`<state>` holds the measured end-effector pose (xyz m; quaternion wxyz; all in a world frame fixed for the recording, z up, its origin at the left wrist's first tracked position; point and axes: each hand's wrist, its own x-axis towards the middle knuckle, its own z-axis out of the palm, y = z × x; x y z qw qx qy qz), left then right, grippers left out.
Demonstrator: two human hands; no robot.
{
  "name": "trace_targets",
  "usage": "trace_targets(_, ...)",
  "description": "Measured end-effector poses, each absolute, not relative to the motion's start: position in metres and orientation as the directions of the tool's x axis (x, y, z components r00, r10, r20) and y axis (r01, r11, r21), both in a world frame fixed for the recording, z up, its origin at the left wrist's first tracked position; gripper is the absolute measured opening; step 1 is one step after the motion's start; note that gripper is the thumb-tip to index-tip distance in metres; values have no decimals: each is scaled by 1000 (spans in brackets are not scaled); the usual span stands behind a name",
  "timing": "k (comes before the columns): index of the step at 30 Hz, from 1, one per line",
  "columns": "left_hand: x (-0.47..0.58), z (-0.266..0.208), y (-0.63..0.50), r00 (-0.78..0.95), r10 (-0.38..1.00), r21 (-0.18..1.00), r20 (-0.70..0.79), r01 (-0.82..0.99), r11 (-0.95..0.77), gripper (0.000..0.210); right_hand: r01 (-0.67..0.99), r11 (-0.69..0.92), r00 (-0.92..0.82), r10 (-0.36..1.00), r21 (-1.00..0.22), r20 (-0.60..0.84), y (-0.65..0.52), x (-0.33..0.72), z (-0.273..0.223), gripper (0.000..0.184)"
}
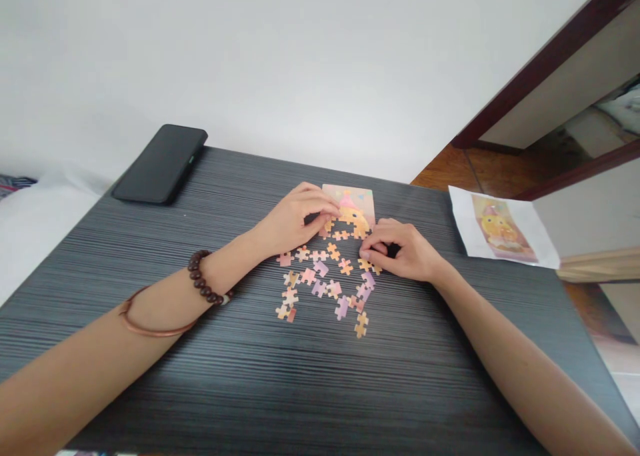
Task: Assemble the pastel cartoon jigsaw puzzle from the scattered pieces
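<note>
A partly joined jigsaw puzzle (367,206) lies near the table's far edge, showing a yellow face with a pink hat; a gap shows below its eye. My left hand (304,216) rests at its left side, thumb apart from the bent fingers, fingertips touching the puzzle. Just right of and below the puzzle is my right hand (403,248), thumb and fingertips pinched together; whatever is between them is too small to make out. Yellow puzzle pieces (365,265) lie right under those fingertips. Nearer to me are several loose pink and purple puzzle pieces (320,268).
At the table's back left corner lies a black phone (159,164). A paper sheet with a printed picture (500,229) of the yellow character is on the right. The dark wood-grain table (280,389) meets a white wall (280,69) behind.
</note>
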<state>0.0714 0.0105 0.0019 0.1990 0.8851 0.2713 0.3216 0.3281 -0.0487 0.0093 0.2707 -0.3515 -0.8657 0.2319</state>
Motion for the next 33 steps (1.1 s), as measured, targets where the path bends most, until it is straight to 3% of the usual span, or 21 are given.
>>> trace_targets(4, 69, 0, 12, 625, 610, 477, 487, 395, -785, 23, 513, 675, -531, 735, -530, 422, -51, 327, 6, 13)
trace_targets(9, 63, 0, 14, 692, 589, 382, 418, 454, -805, 33, 669, 707, -540, 673, -227, 506, -55, 320, 5, 13)
trace_targets(12, 56, 3, 19, 772, 550, 344, 319, 447, -826, 46, 667, 730, -597, 643, -149, 479, -56, 316, 5, 16)
trace_targets(19, 52, 4, 20, 825, 502, 279, 260, 434, -857, 47, 643, 751, -648, 637, -147, 418, -56, 316, 3, 21)
trace_targets(33, 55, -3, 20, 834, 389, 203, 391, 334, -921, 44, 609, 773, -624, 606, -180, 494, -56, 313, 5, 10)
